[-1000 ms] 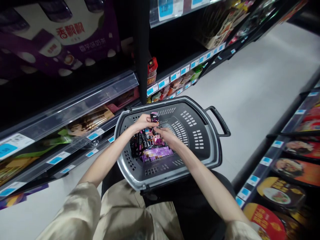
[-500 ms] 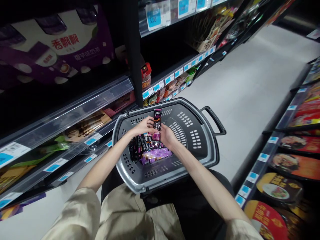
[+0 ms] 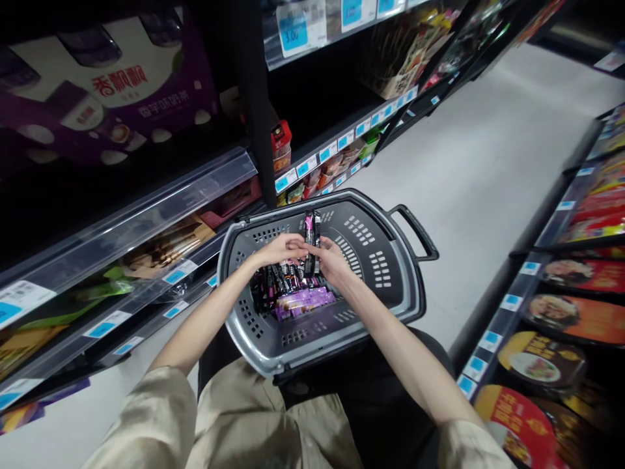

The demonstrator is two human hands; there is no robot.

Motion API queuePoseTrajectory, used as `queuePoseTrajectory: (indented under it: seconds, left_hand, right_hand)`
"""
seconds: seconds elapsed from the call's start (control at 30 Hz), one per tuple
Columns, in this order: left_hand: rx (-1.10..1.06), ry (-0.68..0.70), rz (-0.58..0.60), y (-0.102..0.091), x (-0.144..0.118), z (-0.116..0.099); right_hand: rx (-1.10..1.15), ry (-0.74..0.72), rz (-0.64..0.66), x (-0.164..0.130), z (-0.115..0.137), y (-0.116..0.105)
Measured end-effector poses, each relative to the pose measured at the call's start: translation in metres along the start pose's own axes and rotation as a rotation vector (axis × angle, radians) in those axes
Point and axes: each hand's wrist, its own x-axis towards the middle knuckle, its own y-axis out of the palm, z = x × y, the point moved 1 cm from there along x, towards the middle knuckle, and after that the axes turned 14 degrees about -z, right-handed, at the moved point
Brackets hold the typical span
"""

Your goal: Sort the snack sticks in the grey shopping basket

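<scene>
A grey plastic shopping basket [image 3: 390, 286] rests on my lap in a shop aisle. Inside it lie several dark and pink snack sachets [image 3: 278, 281] and a purple packet [image 3: 303, 302]. My left hand [image 3: 279, 250] and my right hand [image 3: 333, 256] meet over the basket's middle. Together they pinch a thin black and pink sachet [image 3: 311, 229] that stands upright, edge-on, above the pile.
Shelves with blue price tags [image 3: 293, 177] run along my left, with a purple drink carton [image 3: 112, 98] above. More shelves with round red and orange food packs [image 3: 547, 365] stand at my right. Pale floor [image 3: 488, 163] stretches ahead. The basket's black handle [image 3: 415, 229] sticks out to the right.
The sachet held between both hands has turned from face-on to edge-on and sits a little higher. The view has shifted slightly.
</scene>
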Motion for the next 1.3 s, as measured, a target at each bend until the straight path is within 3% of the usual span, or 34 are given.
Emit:
queuePoseTrajectory:
  seconds: [0.17,0.37,0.57,0.73,1.07,1.3]
  left_hand:
    - [-0.064,-0.023,-0.067,0.0,-0.001,-0.004]
    - [-0.187,-0.024,-0.172,-0.001,0.001,-0.005]
    - [-0.218,0.105,-0.273,-0.006,0.004,-0.007]
    - [-0.259,0.18,-0.379,-0.008,0.004,-0.009]
    - [-0.406,0.187,-0.596,-0.008,0.003,-0.016]
    - [-0.443,0.142,-0.595,-0.01,0.004,-0.014]
  right_hand:
    - [-0.033,-0.01,0.087,-0.004,0.003,0.001]
    - [0.023,-0.029,0.023,-0.004,0.012,-0.001]
    - [0.243,-0.121,-0.011,-0.006,0.011,-0.003]
    - [0.267,-0.21,-0.004,-0.009,0.014,-0.006]
    - [0.282,-0.162,0.107,-0.013,0.006,-0.002]
    - [0.284,-0.159,0.113,-0.011,0.006,-0.002]
